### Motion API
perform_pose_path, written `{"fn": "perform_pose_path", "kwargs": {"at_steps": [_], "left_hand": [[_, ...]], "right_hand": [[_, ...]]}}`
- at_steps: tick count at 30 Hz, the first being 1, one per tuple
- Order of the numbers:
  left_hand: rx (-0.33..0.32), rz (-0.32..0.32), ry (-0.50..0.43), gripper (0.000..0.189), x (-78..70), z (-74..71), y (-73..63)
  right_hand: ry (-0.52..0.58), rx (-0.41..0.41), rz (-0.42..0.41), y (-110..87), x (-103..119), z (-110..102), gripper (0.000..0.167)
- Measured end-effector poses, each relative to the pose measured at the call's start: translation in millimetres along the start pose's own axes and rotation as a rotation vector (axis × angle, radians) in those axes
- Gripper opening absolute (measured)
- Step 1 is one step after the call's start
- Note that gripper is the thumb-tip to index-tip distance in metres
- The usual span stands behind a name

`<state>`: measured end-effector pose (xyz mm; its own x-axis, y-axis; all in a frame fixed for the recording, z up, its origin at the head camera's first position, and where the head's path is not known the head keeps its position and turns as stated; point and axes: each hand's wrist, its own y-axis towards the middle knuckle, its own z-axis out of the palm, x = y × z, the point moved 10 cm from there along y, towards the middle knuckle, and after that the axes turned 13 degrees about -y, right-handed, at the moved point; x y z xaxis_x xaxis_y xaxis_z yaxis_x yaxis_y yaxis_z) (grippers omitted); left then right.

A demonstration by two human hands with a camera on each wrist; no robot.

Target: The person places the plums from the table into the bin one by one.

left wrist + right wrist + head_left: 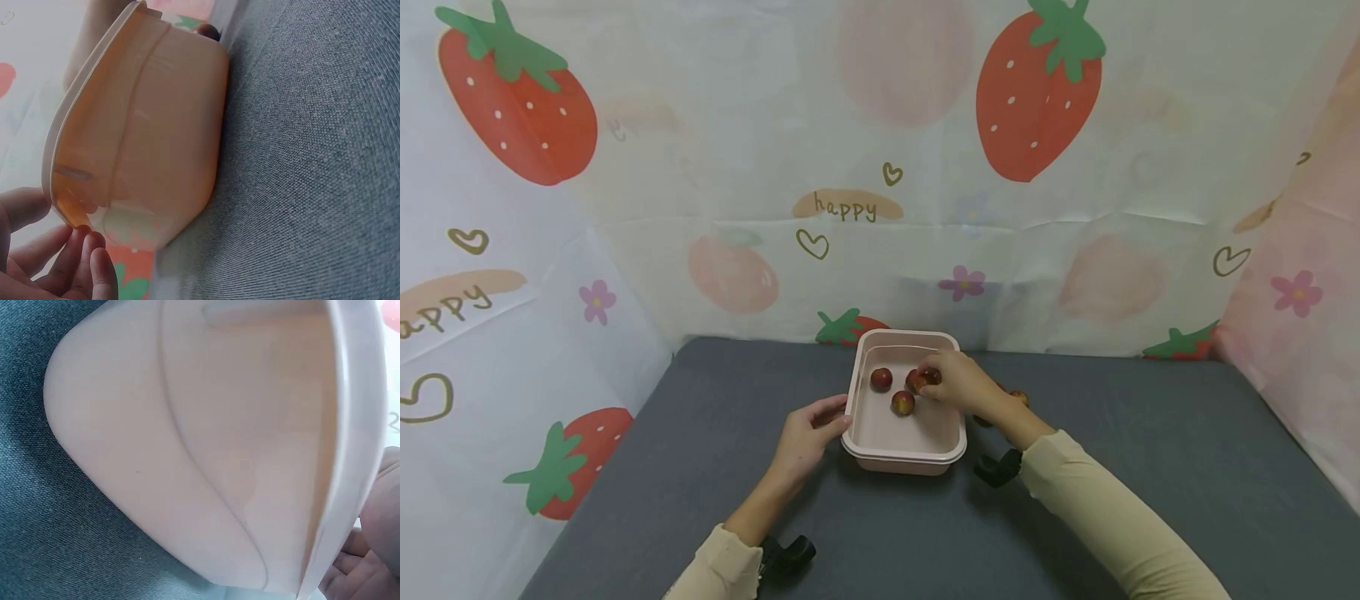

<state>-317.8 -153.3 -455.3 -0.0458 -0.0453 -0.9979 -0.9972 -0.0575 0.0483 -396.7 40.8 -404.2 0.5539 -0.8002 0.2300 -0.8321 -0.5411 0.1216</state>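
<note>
A pale pink plastic tub [906, 446] stands on the table with small round red-and-yellow fruits inside, which look like small apples. One fruit [882, 379] lies near the back left and another fruit [903, 403] nearer the middle. My left hand [805, 437] holds the tub's left rim; in the left wrist view its thumb and fingertips [97, 240] meet at the rim. Inside the tub, toward the right wall, my right hand [957, 382] grips a fruit [930, 377], partly hidden by the fingers. In the right wrist view, the tub's wall [187, 456] hides the fingertips.
More of the fruits [1019, 397] lie on the table just right of the tub, partly covered by my right forearm. A dark grey cloth [737, 375] covers the table. Behind it hangs a strawberry-printed curtain [737, 167]. Black straps [997, 469] sit at both wrists.
</note>
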Motion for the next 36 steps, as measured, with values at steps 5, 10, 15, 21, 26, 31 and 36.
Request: {"fn": "perform_pose_path", "kwargs": {"at_steps": [5, 10, 15, 21, 26, 31, 36], "left_hand": [[-0.008, 0.004, 0.013, 0.037, 0.1, 0.0, 0.4], [-0.008, 0.005, 0.020, 0.036, 1.1, 0.0, -1.0], [-0.011, -0.011, 0.014, 0.037, 1.9, -0.2, -1.1], [-0.016, -0.013, 0.019, 0.037, 1.4, -1.0, -0.2], [-0.008, 0.001, 0.020, 0.038, -1.5, 0.2, -0.9], [-0.003, 0.013, 0.011, 0.039, -5.0, 1.3, -3.0], [-0.007, 0.005, 0.004, 0.039, -4.4, 0.7, -3.6]], "right_hand": [[0.042, -0.011, -0.007, -1.7, 0, -2, 0.022], [0.114, -0.065, -0.034, -8.8, 1, -11, 0.023], [0.176, -0.162, -0.025, -21.6, -4, -34, 0.025], [0.273, -0.239, 0.039, -40.5, -21, -55, 0.025], [0.302, -0.277, 0.095, -57.9, -38, -62, 0.025], [0.327, -0.307, 0.118, -74.7, -50, -65, 0.023], [0.323, -0.299, 0.175, -88.7, -63, -60, 0.025]]}}
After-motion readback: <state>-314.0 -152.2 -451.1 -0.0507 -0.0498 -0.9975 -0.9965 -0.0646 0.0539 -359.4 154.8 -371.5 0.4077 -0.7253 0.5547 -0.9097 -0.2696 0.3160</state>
